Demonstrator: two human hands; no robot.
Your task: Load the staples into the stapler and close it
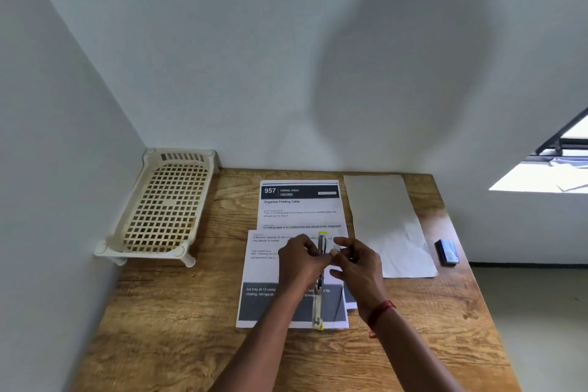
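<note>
You are standing in a plain room set up as a small paperwork corner, more office than kitchen: a wood-grain bench [165,321] pushed into the angle of two bare pale walls. Printed sheets [299,207] lie under and beyond your hands, a blank sheet [385,219] to their right, and a cream plastic rack [162,207] to their left.

Both bare forearms reaching forward, converging at centre. Left hand [302,259] curled, fingers bent inward. Right hand [356,259] alongside, thumb and forefinger pinched; red thread band [380,313] at wrist.
</note>
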